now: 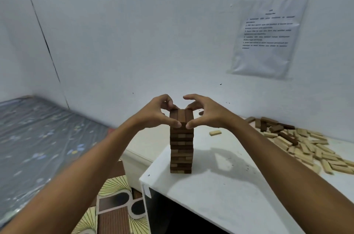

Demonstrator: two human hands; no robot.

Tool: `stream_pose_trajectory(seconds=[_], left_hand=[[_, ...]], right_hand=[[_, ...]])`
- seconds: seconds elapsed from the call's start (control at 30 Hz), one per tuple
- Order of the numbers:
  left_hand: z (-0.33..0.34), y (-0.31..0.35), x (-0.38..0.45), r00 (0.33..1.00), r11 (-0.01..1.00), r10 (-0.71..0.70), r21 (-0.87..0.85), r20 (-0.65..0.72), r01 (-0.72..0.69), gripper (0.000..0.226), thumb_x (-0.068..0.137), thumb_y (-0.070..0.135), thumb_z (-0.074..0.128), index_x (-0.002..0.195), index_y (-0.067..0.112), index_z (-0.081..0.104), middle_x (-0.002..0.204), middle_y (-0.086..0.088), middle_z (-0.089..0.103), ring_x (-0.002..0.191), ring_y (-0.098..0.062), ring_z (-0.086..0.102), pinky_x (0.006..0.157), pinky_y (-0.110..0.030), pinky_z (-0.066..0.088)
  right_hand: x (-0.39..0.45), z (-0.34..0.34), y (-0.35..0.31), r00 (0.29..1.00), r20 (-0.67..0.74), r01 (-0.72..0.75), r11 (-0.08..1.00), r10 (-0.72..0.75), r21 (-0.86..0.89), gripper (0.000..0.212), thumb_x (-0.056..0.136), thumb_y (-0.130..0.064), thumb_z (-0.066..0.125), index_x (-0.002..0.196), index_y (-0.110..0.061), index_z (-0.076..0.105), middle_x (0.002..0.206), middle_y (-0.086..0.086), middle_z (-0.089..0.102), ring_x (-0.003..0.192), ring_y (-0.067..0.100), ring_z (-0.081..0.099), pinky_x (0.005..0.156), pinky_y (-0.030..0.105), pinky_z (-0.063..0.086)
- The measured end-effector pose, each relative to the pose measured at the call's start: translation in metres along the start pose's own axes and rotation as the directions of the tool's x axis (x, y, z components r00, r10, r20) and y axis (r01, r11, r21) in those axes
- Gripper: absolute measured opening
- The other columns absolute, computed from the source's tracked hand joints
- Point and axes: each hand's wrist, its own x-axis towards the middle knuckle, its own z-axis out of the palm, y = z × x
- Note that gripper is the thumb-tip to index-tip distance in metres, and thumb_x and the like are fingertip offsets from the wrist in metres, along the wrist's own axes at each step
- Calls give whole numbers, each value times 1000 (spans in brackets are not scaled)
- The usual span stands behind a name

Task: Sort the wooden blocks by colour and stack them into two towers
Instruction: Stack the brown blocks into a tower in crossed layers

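— What are the hands doing?
— The left hand (156,114) and right hand (206,112) pinch the top layer (181,117) of the dark tower (181,149) between thumbs and fingers.
— Where is it?
— Near the white table (220,191)'s left edge; the loose blocks (304,143) lie far right.

I see pale walls (134,32) meeting in a far-left corner, a printed sheet (268,36) taped up on the right. A white table (239,195) sits near; a grey patterned mattress (38,138) lies left, above a patterned floor mat (115,205).
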Motion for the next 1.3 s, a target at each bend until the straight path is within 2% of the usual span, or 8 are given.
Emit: stream_pose_trajectory(seconds=[0.1, 0.27, 0.53, 0.8, 1.0, 1.13, 1.3], left_hand=[[-2, -6, 1, 1000, 1000, -22, -2, 4, 22, 64, 45, 32, 90, 89, 14, 49, 99, 1, 74, 97, -16, 67, 75, -29, 51], [-1, -12, 4, 999, 999, -43, -6, 31, 43, 75, 43, 33, 90, 100, 4, 51, 100, -2, 73, 97, -16, 68, 84, -40, 55], [4, -16, 5, 999, 999, -43, -11, 28, 43, 73, 40, 39, 88, 97, 10, 52, 104, -4, 71, 101, -16, 66, 88, -45, 55], [6, -20, 6, 999, 999, -39, -17, 27, 39, 71, 41, 40, 88, 95, 12, 52, 104, -4, 71, 98, -15, 67, 86, -44, 56], [7, -21, 6, 999, 999, -34, -28, 28, 34, 74, 41, 40, 88, 97, 8, 52, 104, -5, 70, 97, -13, 67, 81, -36, 54], [8, -23, 7, 999, 999, -31, -23, 24, 31, 78, 41, 40, 88, 101, 6, 53, 105, -6, 70, 100, -15, 66, 84, -41, 55], [9, -23, 7, 1000, 1000, -23, -19, 20, 24, 80, 42, 42, 87, 104, 5, 54, 106, -6, 68, 101, -15, 65, 85, -40, 55]], right_hand=[[7, 3, 2, 1000, 20, -20, 1000, 20, 6, 93, 61, -30, 87, 141, -37, 41, 120, -5, 61, 120, 10, 53, 93, 29, 45], [9, 6, 6, 999, 30, -45, 999, 45, -1, 95, 58, -33, 87, 141, -37, 41, 121, -5, 62, 121, 11, 53, 95, 31, 45], [9, 8, 13, 998, 22, -51, 999, 51, -16, 92, 64, -29, 88, 143, -33, 39, 124, -2, 60, 122, 14, 52, 97, 32, 43], [9, 9, 17, 999, 22, -49, 999, 49, -7, 89, 67, -27, 87, 142, -34, 40, 123, -3, 60, 121, 13, 52, 92, 29, 43], [8, 9, 17, 999, 20, -50, 999, 50, -4, 89, 68, -27, 87, 143, -33, 39, 124, -3, 60, 121, 13, 52, 95, 31, 44], [8, 9, 18, 998, 23, -52, 999, 52, -7, 89, 68, -28, 87, 142, -34, 39, 126, -2, 60, 122, 14, 52, 95, 31, 44], [7, 8, 18, 998, 22, -55, 998, 55, -1, 90, 67, -28, 87, 143, -34, 39, 127, -3, 60, 124, 13, 51, 99, 33, 44]])
